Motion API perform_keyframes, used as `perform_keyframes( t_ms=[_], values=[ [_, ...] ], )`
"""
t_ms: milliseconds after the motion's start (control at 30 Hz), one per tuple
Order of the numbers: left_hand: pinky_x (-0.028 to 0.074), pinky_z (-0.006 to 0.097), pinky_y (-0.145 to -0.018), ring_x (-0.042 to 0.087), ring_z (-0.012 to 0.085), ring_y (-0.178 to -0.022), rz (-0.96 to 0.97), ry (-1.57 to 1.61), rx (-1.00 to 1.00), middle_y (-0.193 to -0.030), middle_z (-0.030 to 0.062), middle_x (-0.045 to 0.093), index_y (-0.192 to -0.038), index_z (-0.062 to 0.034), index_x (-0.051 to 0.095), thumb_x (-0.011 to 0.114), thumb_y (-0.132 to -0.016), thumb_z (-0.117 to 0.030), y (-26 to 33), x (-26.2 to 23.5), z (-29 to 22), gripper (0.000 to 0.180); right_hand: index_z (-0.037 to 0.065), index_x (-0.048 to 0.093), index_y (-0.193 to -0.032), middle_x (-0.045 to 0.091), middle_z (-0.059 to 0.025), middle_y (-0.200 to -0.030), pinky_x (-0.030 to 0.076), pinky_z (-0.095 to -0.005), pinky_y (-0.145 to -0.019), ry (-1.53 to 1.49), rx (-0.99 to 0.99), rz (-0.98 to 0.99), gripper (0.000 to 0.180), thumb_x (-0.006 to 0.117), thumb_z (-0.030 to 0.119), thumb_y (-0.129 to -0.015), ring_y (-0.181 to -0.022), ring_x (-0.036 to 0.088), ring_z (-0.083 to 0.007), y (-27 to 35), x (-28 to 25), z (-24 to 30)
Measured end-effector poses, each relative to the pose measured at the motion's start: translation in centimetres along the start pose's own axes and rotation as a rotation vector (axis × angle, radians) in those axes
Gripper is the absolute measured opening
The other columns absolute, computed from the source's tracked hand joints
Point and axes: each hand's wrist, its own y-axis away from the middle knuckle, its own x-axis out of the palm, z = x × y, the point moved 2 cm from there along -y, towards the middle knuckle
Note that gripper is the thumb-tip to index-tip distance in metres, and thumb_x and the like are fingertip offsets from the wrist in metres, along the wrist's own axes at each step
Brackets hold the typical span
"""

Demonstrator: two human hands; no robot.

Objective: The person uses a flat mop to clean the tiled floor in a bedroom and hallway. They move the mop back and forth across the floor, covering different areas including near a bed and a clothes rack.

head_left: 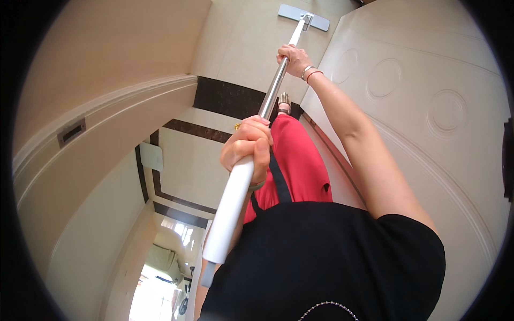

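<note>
With the centre of the view as the clock's middle, the flat mop point(277, 80) runs from 7 o'clock up to between 12 and 1 o'clock. There its pale plate point(318, 22) is over the light floor point(235, 32); its underside is hidden, so I cannot tell whether a cloth is fitted. The left hand point(247, 145), near the centre, is closed around the upper part of the pole; its palm and most of its forearm are hidden. The right hand point(294, 59), near 12 o'clock, grasps the pole lower down, and some of its fingertips are hard to see. Just below it, one shoe point(284, 99) shows partly; the other foot is hidden. A white panelled door point(407, 75), at 2 o'clock, is cut by the dark rim, as is a dark object point(507, 160) at 3 o'clock, which I cannot identify. Toward 7 o'clock, strong light point(152, 294) washes out the details.
</note>
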Motion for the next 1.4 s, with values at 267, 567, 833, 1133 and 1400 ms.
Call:
perform_keyframes(
  t_ms=[267,567,833,1133,1400],
  values=[
    [0.053,0.042,-0.073,0.055,0.0182,-0.06,0.116,0.035,-0.106,-0.067,0.0066,0.053,-0.075,-0.0044,0.047,0.055,-0.081,0.01,5.9,-5.6,-8.4,0.017,0.015,0.056,-0.072,0.058,-0.0046,-0.079,0.048,-0.0429,-0.073,-0.204,0.046,-0.14,0.008,0.063,0.016,-0.077,-0.09,0.059,-0.0287,9.4,5.8,8.3],
    [0.053,0.041,-0.069,0.054,0.0204,-0.056,0.321,0.051,-0.243,-0.064,0.0064,0.054,-0.068,-0.0032,0.049,0.061,-0.073,0.012,12.7,-17.1,-21.3,0.02,0.007,0.053,-0.069,0.056,-0.0116,-0.074,0.049,-0.0448,-0.066,-0.283,0.059,-0.281,0.017,0.062,0.015,-0.081,-0.078,0.058,-0.0336,21.1,14.4,25.4],
    [0.048,0.036,-0.065,0.049,0.0161,-0.05,0.272,-0.117,-0.351,-0.057,0.0025,0.05,-0.063,-0.006,0.051,0.058,-0.066,0.002,14.7,-24.3,-30.2,0.011,0.007,0.05,-0.073,0.054,-0.0113,-0.075,0.047,-0.0423,-0.07,-0.562,-0.077,-0.208,0.019,0.064,0.014,-0.083,-0.078,0.053,-0.033,24.1,20.7,39.1],
    [0.05,0.035,-0.064,0.051,0.0174,-0.05,0.156,-0.059,-0.324,-0.055,0.0032,0.051,-0.061,-0.0056,0.051,0.07,-0.066,-0.002,17.4,-22.5,-30.9,0.02,0.014,0.062,-0.08,0.06,-0.0076,-0.081,0.053,-0.0414,-0.066,-0.387,-0.313,0.312,0.01,0.067,0.012,-0.071,-0.087,0.062,-0.0281,23.9,18.4,37.4],
    [0.051,0.039,-0.063,0.052,0.02,-0.052,0.024,0.056,-0.128,-0.061,0.0053,0.053,-0.07,-0.005,0.05,0.066,-0.072,0.008,18.9,-19.0,-25.5,0.021,0.016,0.059,-0.074,0.059,-0.0028,-0.077,0.055,-0.0396,-0.066,-0.253,-0.322,0.173,0.009,0.067,0.013,-0.071,-0.084,0.062,-0.0246,21.2,15.7,31.1]
  ],
)
